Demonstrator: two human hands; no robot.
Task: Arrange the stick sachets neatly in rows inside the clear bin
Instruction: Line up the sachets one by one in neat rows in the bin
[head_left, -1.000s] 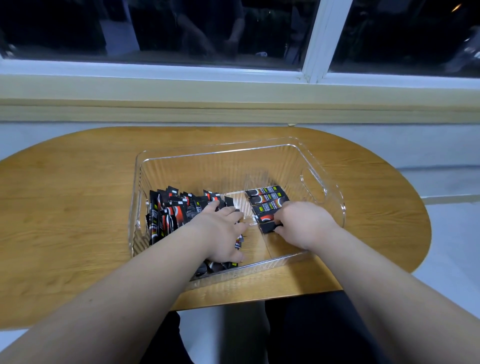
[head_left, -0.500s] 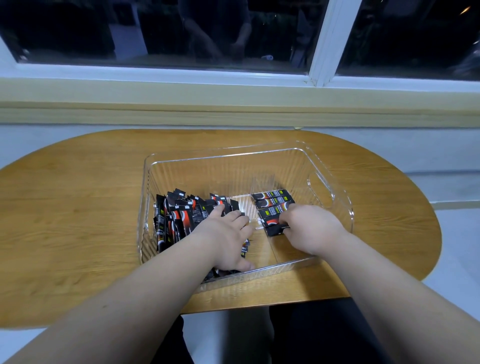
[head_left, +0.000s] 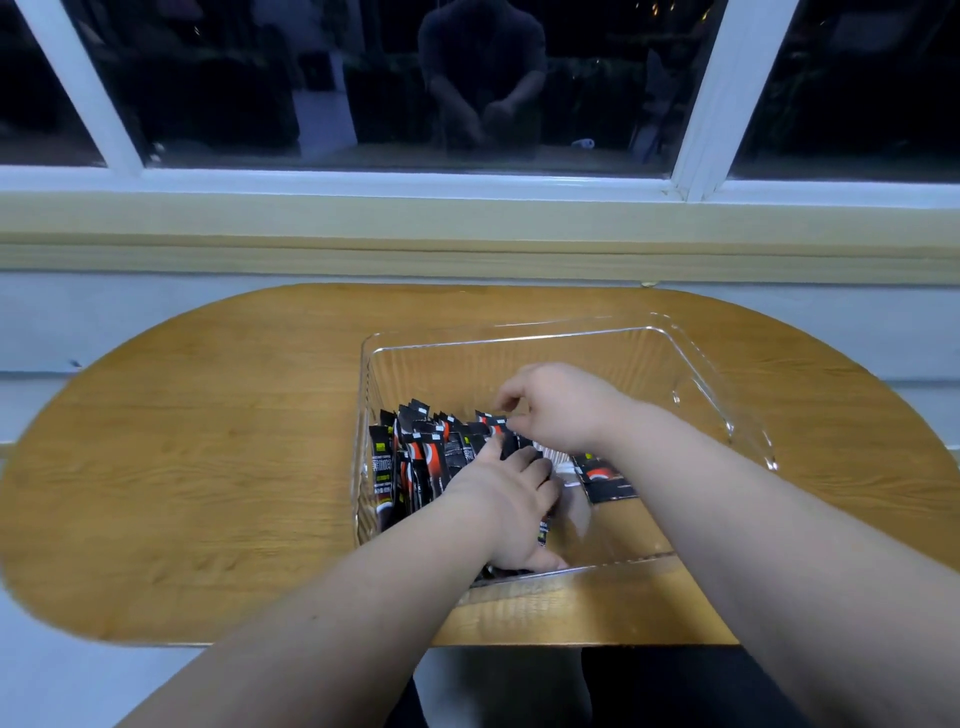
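On the wooden surface (head_left: 208, 467), right of centre, stands the clear bin (head_left: 519, 336), with its far wall towards the window (head_left: 467, 78). The sachets (head_left: 415, 457) are all inside the bin. Most form a loose pile in the left half, standing on end and leaning against the left wall and against each other. The wrappers are black with red and white marks. A few more lie flat as a short row (head_left: 602, 475) on the bin floor right of the pile, side by side, partly hidden under the right forearm. The left hand (head_left: 509, 514) reaches in over the near wall and rests against the right flank of the pile. Its fingers (head_left: 537, 470) are extended and laid on the sachets, not curled round any, and the thumb lies low by the near wall. The right hand (head_left: 561, 405) is above and behind the left hand, over the far right part of the pile. Its fingers (head_left: 506, 402) are curled, with the tips just at the upper edges of the sachets there. Whether they grip one cannot be told. The two hands are close together but apart.
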